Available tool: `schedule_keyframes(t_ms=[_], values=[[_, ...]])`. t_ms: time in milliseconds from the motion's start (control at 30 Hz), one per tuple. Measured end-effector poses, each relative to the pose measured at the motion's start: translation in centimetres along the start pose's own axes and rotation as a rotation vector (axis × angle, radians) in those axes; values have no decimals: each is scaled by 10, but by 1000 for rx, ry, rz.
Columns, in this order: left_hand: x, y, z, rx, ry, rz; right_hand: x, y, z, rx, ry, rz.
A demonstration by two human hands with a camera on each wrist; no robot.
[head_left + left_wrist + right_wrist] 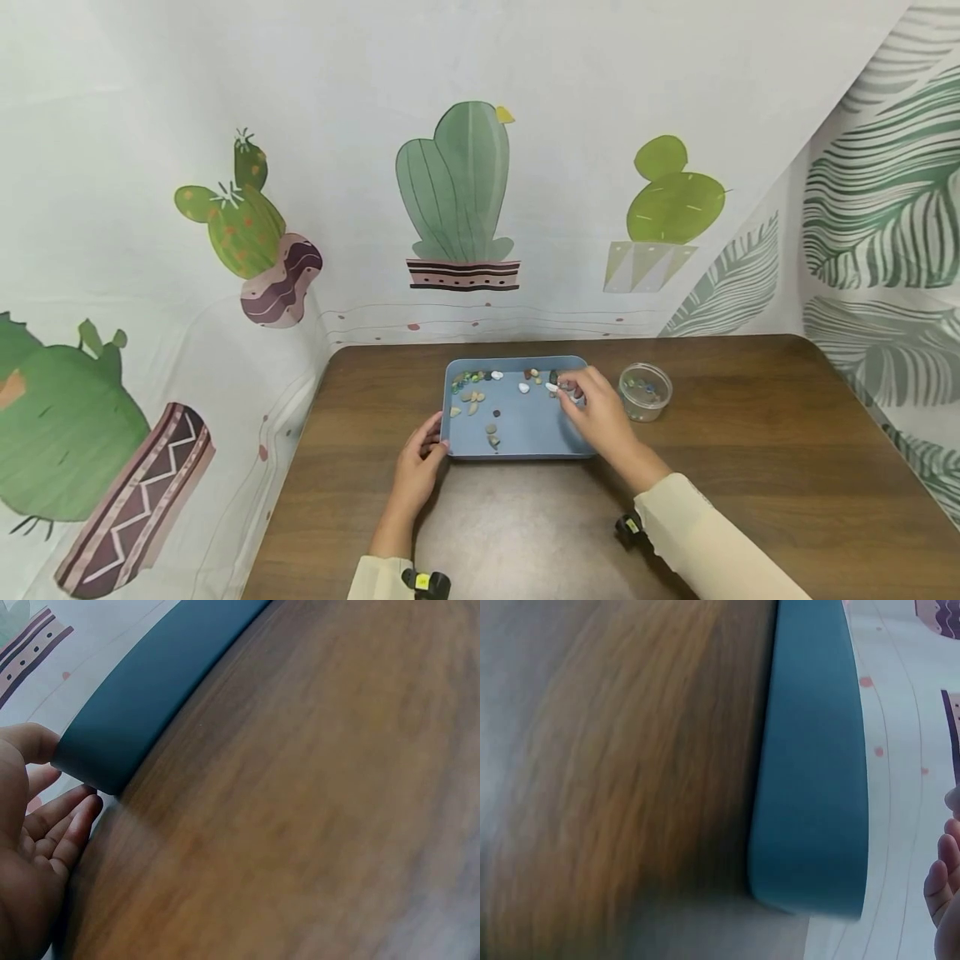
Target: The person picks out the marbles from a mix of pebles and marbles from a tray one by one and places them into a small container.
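A blue tray [525,429] lies on the table with small stones and glass pieces on it. My left hand [417,462] rests at its near left corner; in the left wrist view, the thumb and fingers touch the outside of the tray wall [142,690], fingers loosely bent. Over the tray's right side, my right hand [602,417] pinches a small white stone [552,387] between thumb and fingertips. Dark stones behind it are partly hidden by that hand. In the right wrist view, only some fingers [946,862] show at the edge, beyond the tray wall [814,765].
Right of the tray stands a clear round container [645,392] with glass pieces inside. Tan stones [474,398], another white stone [523,387] and greenish glass pieces [467,379] lie spread on the tray. A cactus-printed cloth [555,200] hangs behind the wooden table [750,417].
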State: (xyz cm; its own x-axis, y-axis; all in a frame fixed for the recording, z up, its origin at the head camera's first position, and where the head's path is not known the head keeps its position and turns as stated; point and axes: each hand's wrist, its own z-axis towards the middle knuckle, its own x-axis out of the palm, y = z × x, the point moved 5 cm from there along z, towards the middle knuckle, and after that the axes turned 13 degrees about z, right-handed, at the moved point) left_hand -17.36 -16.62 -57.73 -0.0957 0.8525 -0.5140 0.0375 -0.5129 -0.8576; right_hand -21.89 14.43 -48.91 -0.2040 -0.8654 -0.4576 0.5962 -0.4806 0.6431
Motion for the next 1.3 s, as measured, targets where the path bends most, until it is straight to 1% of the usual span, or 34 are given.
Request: schedule_keyframes(t_ms=[200,300,400,533,767,967,1033,1200,1300], values=[[-7,-24,-8,10,17,5,-18,-10,-4,46,-15,-14],[-10,-29,-11,17,24,7,-27,-17,-6,62,-29,-32],[-10,-30,-12,20,26,4,-36,-23,-8,77,-43,-65],[-10,-29,-12,16,28,2,-48,-30,-10,87,-64,-96],[-10,-28,-11,18,24,7,-65,-42,-16,78,-120,-102],[-10,-28,-11,10,27,1,-77,-54,-21,130,-166,-139],[-7,-19,-7,-2,24,6,-81,-58,-23,143,-171,-153],[1,5,1,6,4,0,-87,-66,-27,148,-187,-172],[0,4,1,20,1,-2,-90,-70,-29,150,-197,-177]])
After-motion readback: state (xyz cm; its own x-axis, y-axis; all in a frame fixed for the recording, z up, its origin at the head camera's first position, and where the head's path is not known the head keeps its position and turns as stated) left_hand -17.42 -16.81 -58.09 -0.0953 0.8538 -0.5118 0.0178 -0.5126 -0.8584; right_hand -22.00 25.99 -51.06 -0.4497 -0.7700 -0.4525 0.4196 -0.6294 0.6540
